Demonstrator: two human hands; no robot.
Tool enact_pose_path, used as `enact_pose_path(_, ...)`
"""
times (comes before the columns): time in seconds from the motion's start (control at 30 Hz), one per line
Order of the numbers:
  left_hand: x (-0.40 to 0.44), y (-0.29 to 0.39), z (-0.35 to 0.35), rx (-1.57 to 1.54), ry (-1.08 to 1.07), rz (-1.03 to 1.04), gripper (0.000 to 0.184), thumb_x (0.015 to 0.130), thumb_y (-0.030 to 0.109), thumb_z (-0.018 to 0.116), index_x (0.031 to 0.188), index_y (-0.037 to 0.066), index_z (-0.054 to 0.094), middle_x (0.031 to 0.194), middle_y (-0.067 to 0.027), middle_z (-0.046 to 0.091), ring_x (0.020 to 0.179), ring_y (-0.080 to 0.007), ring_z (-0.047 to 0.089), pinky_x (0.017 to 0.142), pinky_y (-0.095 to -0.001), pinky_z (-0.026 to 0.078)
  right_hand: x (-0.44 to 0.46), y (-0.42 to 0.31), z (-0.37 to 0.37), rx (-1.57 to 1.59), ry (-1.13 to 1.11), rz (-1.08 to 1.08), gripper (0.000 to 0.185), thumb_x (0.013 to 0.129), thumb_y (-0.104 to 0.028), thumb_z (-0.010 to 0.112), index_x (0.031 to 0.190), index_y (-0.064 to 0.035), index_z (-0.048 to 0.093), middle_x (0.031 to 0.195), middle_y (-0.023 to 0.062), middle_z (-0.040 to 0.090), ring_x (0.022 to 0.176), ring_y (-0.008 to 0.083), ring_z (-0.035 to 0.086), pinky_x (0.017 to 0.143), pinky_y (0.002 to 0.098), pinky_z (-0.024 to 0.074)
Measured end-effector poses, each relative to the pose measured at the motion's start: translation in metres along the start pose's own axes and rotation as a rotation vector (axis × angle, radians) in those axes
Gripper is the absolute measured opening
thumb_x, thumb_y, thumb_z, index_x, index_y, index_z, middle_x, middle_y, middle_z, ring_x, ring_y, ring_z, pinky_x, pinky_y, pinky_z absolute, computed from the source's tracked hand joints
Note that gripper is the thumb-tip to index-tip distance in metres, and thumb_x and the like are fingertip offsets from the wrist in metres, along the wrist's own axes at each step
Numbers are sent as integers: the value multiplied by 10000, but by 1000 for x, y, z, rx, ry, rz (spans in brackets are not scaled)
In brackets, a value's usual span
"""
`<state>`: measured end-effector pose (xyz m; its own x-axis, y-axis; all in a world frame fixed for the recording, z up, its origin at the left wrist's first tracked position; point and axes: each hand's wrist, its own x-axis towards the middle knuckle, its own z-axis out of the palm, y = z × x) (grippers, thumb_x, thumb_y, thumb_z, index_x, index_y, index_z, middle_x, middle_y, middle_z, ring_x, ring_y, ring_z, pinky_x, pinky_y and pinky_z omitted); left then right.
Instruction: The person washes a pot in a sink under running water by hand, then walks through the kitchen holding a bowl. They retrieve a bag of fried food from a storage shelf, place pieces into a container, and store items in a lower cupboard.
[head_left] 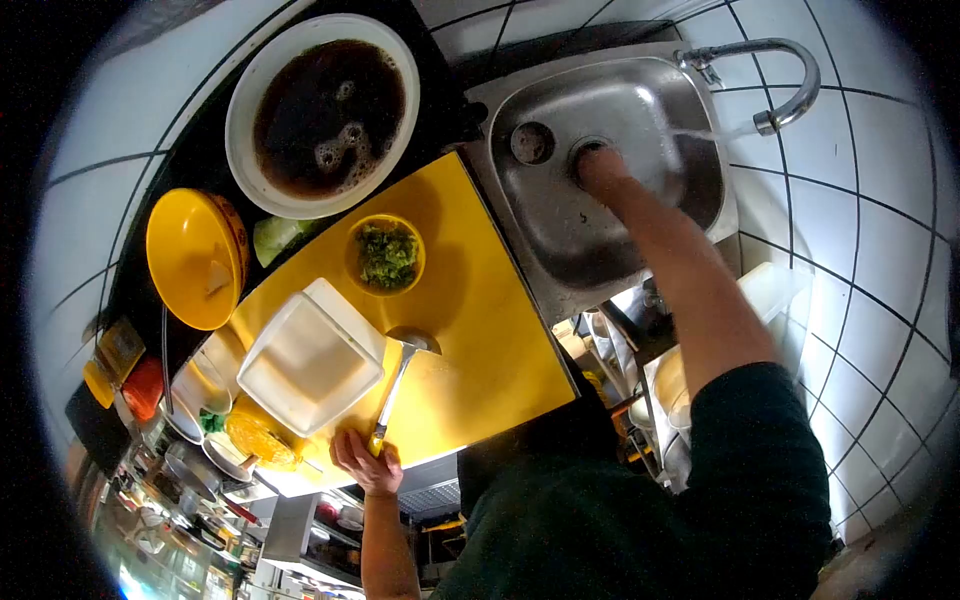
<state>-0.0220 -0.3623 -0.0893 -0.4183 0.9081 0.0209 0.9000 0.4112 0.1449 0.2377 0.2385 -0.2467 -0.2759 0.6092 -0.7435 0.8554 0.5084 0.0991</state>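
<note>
My right hand [603, 168] reaches down into the steel sink [640, 235], its fingertips hidden in a dark round opening in the sink floor. Beside it is a round metal strainer [532, 143]. My left hand [367, 462] is at the near edge of the yellow board [490, 350], fingers curled around the end of a ladle's yellow handle. The ladle [397, 385] lies on the board, bowl end away from me. To its left sit stacked white square containers [315, 365]. A yellow bowl of chopped greens [388, 256] stands farther back.
Water runs from the curved tap [800, 95] into the sink. A large white basin [240, 130] of dark liquid stands at the back left. Nearby are an orange-yellow bowl [195, 260] and a pale green vegetable piece [278, 238]. Several containers crowd the left side.
</note>
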Motion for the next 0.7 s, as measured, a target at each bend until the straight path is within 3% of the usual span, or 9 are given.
enact_pose_path(0.1,0,-3,3,-14,17,38,705,987,495,426,1426,-56,406,1406,-287,396,1270,-477,399,1073,-637,334,-2,31,3,-298,110,-434,249,956,-133,559,1091,-40,746,1193,166,694,1111,336,656,946,462,539)
enact_pose_path(0.2,-2,-1,2,3,-10,-4,688,988,486,427,1425,-46,416,1411,-285,399,1282,-472,396,1077,-632,335,4,38,5,-439,85,-552,275,978,-165,524,1083,-13,727,1129,179,712,1034,380,686,885,478,569)
enact_pose_path(0.27,-4,-1,1,8,-17,-13,688,986,485,428,1426,-43,418,1414,-285,400,1285,-471,395,1079,-632,334,-20,7,-36,-523,-89,-455,210,929,-83,596,1057,-1,741,1168,167,703,1027,349,692,903,447,562)
enact_pose_path(0.33,-7,-3,4,6,-16,-18,690,984,486,429,1426,-43,418,1417,-286,400,1286,-471,395,1082,-632,332,19,19,16,-354,-24,-282,223,944,-105,593,1083,-2,733,1166,166,706,1060,343,688,904,450,559)
enact_pose_path(0.47,-1,1,1,-3,-17,-8,694,980,486,431,1427,-45,415,1421,-288,397,1286,-477,392,1082,-633,331,4,-5,1,92,160,119,279,945,-225,583,1045,-21,746,1084,184,728,1058,340,690,878,467,575)
enact_pose_path(0.57,0,2,1,-1,-18,-24,694,979,483,432,1425,-48,414,1423,-290,396,1289,-482,388,1082,-635,330,36,9,24,-96,71,72,268,990,-192,581,1123,-5,719,1148,161,719,1079,309,694,917,416,556)
enact_pose_path(0.7,0,3,0,-13,-12,-31,691,978,474,437,1424,-54,413,1424,-297,394,1291,-485,388,1081,-636,329,60,26,67,-451,-88,1,476,1013,-408,509,1420,-162,495,1462,161,461,1372,296,398,1141,397,295)
